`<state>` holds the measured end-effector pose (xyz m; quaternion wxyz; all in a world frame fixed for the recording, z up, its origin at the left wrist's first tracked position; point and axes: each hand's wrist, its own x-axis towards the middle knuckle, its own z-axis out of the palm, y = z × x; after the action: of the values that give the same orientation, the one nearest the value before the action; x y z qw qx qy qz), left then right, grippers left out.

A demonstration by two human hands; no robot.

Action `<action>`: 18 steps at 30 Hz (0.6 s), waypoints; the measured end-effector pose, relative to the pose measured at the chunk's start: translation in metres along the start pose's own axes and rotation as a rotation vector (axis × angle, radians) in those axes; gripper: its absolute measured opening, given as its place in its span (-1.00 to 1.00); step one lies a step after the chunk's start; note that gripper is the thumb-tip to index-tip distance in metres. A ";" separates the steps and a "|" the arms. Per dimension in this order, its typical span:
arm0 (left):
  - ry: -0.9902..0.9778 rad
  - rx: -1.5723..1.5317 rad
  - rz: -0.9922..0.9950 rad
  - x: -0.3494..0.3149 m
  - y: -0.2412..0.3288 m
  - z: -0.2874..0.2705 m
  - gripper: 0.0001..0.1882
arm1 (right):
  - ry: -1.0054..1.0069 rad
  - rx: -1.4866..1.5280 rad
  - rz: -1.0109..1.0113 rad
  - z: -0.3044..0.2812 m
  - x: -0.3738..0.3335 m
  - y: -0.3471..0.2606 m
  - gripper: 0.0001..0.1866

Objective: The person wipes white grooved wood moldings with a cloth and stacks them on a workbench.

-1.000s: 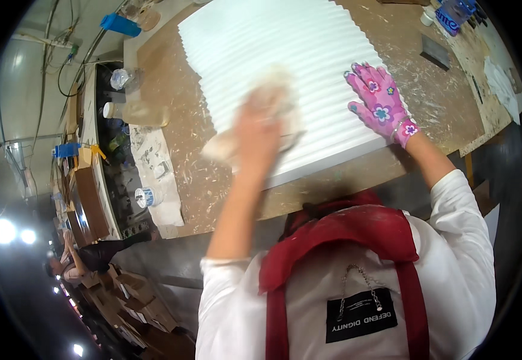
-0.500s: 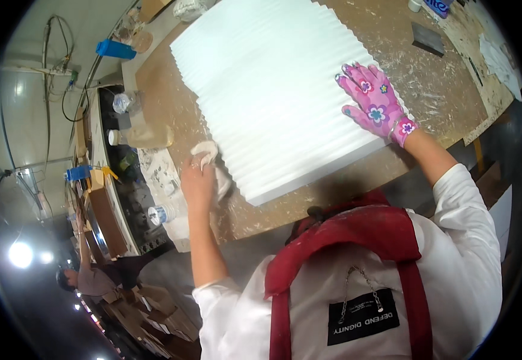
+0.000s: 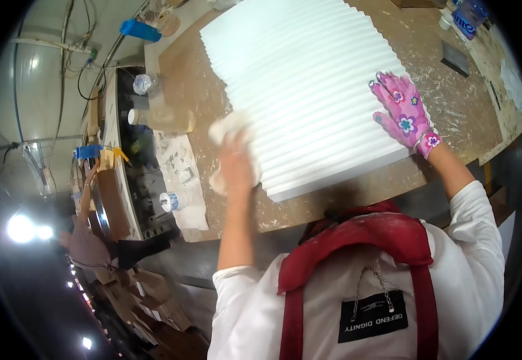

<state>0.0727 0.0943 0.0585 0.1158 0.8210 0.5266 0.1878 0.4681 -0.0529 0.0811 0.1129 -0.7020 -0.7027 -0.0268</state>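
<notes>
A large white panel with a ridged top and wavy side edges (image 3: 315, 90) lies flat on the brown worktable (image 3: 183, 60). My left hand (image 3: 237, 159), bare and smeared by motion, is closed on a whitish cloth (image 3: 229, 125) at the panel's left edge. Part of the cloth shows on either side of the fingers. In a pink flowered glove, my right hand (image 3: 402, 111) rests flat on the panel near its right edge, fingers stretched out and holding nothing.
Left of the panel lie a bottle of yellowish liquid (image 3: 162, 119), a clear bottle (image 3: 145, 84) and a small white-and-blue container (image 3: 173, 201) by a stained sheet (image 3: 180, 171). A dark grey block (image 3: 454, 58) sits at right. Another person (image 3: 90, 243) works at far left.
My left hand has moved with the cloth toward the panel, onto its left edge. My right hand stays flat on the panel. The whole view has shifted a little.
</notes>
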 end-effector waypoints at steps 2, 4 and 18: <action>0.049 -0.292 -0.457 -0.007 -0.035 -0.028 -0.62 | -0.036 0.010 -0.008 -0.001 0.002 -0.001 -0.38; 0.138 -0.287 -0.267 0.023 0.002 -0.034 -0.62 | -0.015 -0.008 0.001 0.000 0.002 0.005 -0.38; -0.198 0.157 -0.306 0.070 -0.058 -0.025 -0.68 | -0.022 0.022 -0.002 -0.003 0.001 -0.003 -0.38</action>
<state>0.0404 0.1817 0.0714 0.1299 0.7523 0.6443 0.0448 0.4657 -0.0526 0.0844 0.1127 -0.7004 -0.7047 -0.0115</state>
